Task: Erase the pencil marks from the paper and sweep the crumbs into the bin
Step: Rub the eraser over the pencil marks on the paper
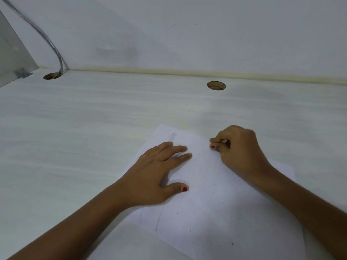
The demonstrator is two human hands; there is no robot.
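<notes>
A white sheet of paper (212,199) lies on the pale desk, turned at an angle. Faint pencil lines run along its left side, and small dark crumbs are scattered over its middle and lower part. My left hand (159,171) lies flat on the paper's left part, fingers straight, pressing it down. My right hand (238,147) is over the paper's upper right, fingers curled, pinching a small pale eraser (224,141) that is mostly hidden between thumb and fingers. No bin is in view.
The desk (93,128) is white with a wall right behind it. Two round cable holes are cut near its back edge, one (51,76) at the left with grey cables going down it, one (216,85) at the middle right. A grey panel (13,59) stands at the far left.
</notes>
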